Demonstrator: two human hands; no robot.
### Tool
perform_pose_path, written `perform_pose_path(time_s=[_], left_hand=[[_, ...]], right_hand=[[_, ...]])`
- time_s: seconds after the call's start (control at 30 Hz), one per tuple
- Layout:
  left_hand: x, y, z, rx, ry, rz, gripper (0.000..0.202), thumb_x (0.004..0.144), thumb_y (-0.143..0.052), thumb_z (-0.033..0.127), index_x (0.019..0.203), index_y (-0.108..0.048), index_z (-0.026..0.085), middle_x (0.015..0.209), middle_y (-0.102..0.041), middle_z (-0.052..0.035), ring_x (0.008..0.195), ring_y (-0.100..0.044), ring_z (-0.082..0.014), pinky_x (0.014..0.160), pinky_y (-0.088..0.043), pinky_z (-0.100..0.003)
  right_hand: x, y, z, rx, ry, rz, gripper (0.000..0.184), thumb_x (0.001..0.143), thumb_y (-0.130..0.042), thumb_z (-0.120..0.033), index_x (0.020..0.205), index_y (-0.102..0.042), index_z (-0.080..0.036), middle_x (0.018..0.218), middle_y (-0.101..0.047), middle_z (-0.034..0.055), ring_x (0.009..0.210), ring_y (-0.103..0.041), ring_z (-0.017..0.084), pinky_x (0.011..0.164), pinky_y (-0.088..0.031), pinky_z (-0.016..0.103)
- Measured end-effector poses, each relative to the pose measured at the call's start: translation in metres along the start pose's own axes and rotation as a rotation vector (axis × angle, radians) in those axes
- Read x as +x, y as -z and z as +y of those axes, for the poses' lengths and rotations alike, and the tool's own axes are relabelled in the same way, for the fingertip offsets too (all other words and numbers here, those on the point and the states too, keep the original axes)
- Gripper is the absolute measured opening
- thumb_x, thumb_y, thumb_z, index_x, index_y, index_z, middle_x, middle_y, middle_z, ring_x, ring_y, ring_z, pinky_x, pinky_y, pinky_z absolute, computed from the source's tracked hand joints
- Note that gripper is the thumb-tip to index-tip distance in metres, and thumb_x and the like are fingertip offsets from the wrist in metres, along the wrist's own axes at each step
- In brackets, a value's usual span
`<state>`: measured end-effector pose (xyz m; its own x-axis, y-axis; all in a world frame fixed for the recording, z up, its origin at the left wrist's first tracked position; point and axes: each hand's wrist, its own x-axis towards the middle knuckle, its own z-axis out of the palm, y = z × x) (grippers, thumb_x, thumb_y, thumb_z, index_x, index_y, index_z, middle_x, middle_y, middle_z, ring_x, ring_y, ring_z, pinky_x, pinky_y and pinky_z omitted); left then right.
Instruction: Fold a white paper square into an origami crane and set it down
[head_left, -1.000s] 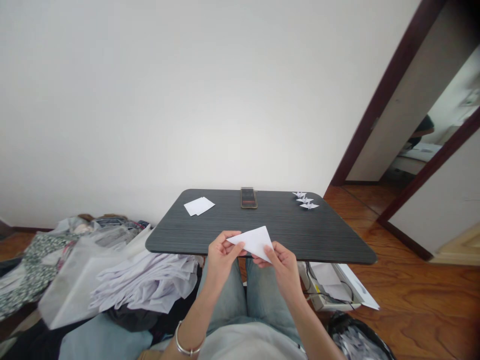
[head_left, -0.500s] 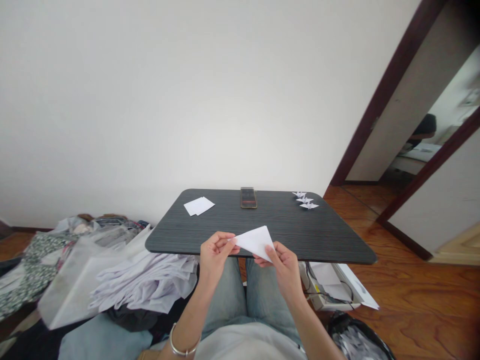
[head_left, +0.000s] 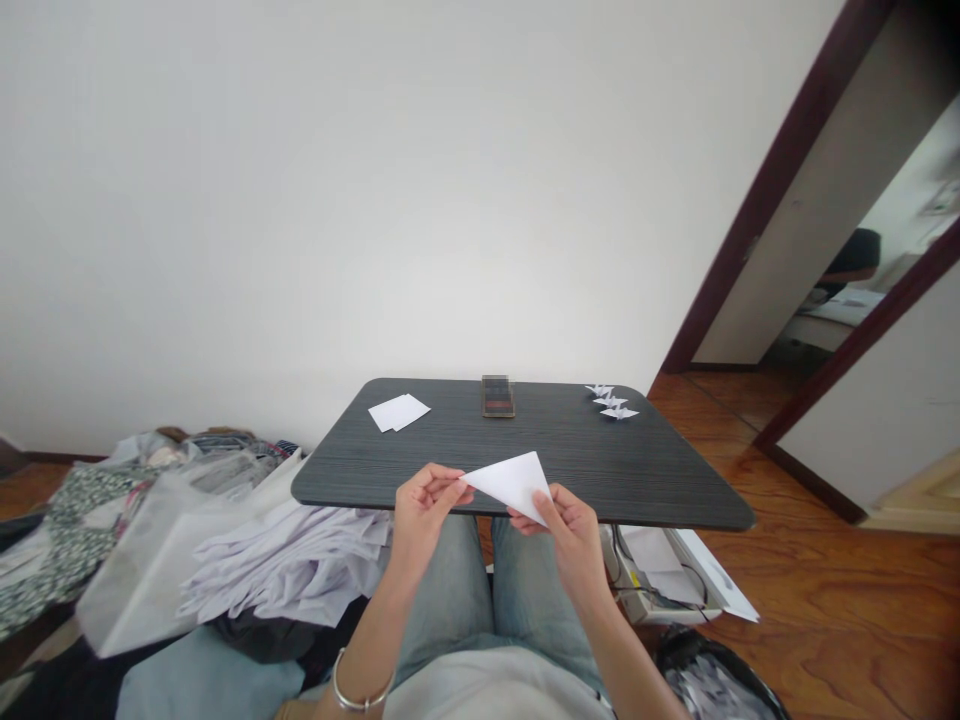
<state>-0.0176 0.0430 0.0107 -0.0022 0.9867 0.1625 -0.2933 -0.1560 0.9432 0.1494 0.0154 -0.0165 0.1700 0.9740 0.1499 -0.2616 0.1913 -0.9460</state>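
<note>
A folded white sheet of paper (head_left: 512, 480), roughly triangular, is held between my two hands above the front edge of the dark table (head_left: 465, 455). My left hand (head_left: 426, 505) pinches its pointed left corner between thumb and fingers. On the wider right end, my right hand (head_left: 564, 522) has its thumb on top and its fingers underneath. Toward the back left of the table lie square white paper sheets (head_left: 397, 412), overlapping. Several small folded paper cranes (head_left: 616, 412) stand in a row at the back right.
A phone-like object (head_left: 497, 397) rests at the table's back middle. Clothes and white fabric (head_left: 292, 565) are piled on the left. To the right are a box with cables (head_left: 660, 575) and a black bag of paper scraps (head_left: 716, 685). A doorway opens at far right.
My left hand has shifted slightly left, its fingers now nearer the paper's very tip. My right hand keeps its grip almost unmoved.
</note>
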Motion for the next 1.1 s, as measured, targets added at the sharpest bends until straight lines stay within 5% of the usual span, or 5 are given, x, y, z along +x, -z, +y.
perform_pose_path(time_s=[0.7,1.1], left_hand=[[-0.007,-0.013,0.006,-0.028,-0.031,0.147,0.02,0.062,-0.073,0.026,0.068,-0.059,0.013,0.058,-0.066,0.0008,0.055,-0.064,-0.0112,0.062,-0.054,-0.024],[-0.008,-0.013,0.006,0.038,-0.099,0.174,0.026,0.071,-0.065,0.029,0.091,-0.056,0.015,0.063,-0.067,0.0009,0.059,-0.065,-0.0127,0.063,-0.054,-0.025]], right_hand=[[-0.002,-0.002,-0.001,-0.036,0.02,-0.005,0.033,0.074,-0.062,-0.049,0.068,-0.06,-0.016,0.064,-0.071,0.0063,0.055,-0.066,0.02,0.05,-0.053,0.028],[-0.002,-0.004,-0.002,-0.048,0.038,0.013,0.034,0.074,-0.062,-0.049,0.068,-0.06,-0.016,0.063,-0.071,0.0067,0.055,-0.066,0.02,0.049,-0.053,0.028]])
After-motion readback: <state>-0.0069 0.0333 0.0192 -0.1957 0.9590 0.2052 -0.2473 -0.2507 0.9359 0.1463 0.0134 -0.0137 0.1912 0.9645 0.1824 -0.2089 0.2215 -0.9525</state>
